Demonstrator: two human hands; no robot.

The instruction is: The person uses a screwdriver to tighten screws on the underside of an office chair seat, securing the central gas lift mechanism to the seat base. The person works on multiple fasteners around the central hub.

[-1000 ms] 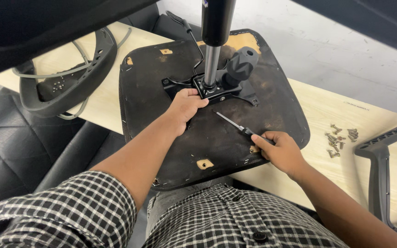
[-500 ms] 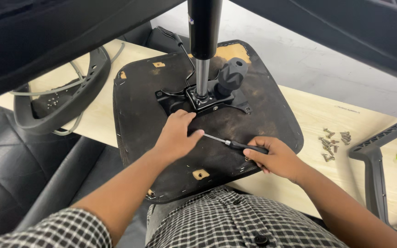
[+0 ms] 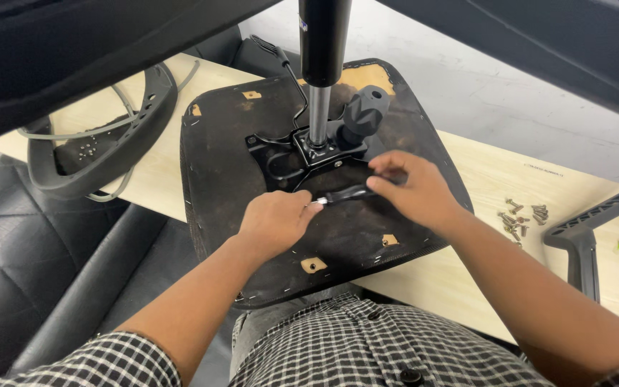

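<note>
Black-handled screwdriver (image 3: 345, 193) now gripped by right hand (image 3: 413, 190), left hand (image 3: 275, 221) having slid back to pinch its tip beside the seat mechanism (image 3: 302, 154).

A pale wooden table (image 3: 481, 279) carries an upturned black chair seat (image 3: 231, 186) at its centre. At nine o'clock lies a grey plastic armrest (image 3: 87, 161), at three o'clock a small heap of screws (image 3: 523, 217) and another armrest (image 3: 589, 233).

We see a black seat underside (image 3: 231, 179) with tan patches, a black mechanism plate (image 3: 288, 154) at its middle, pale wood table (image 3: 467, 279) beneath, black-and-white checked shirt (image 3: 367, 351).
</note>
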